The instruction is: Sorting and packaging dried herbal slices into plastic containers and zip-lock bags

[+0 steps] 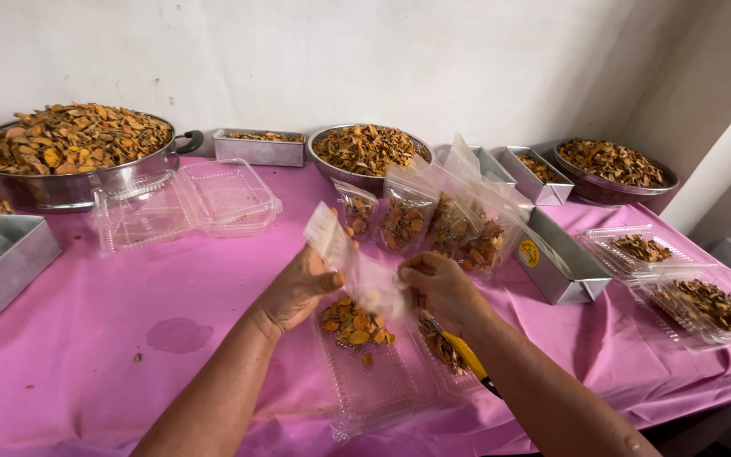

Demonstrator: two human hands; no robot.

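Left hand (pixel 298 288) and right hand (pixel 437 286): both pinch one clear plastic bag (pixel 357 267), held above an open clear tray (pixel 382 381) of dried orange slices (pixel 353 324) on the pink table (pixel 112 338). Filled bags (pixel 433 220) stand just behind; big metal pan (pixel 69 182) far left.

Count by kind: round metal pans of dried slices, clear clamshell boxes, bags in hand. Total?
Round metal pans: 3
Clear clamshell boxes: 4
Clear bag held by left hand and right hand: 1
Total: 8
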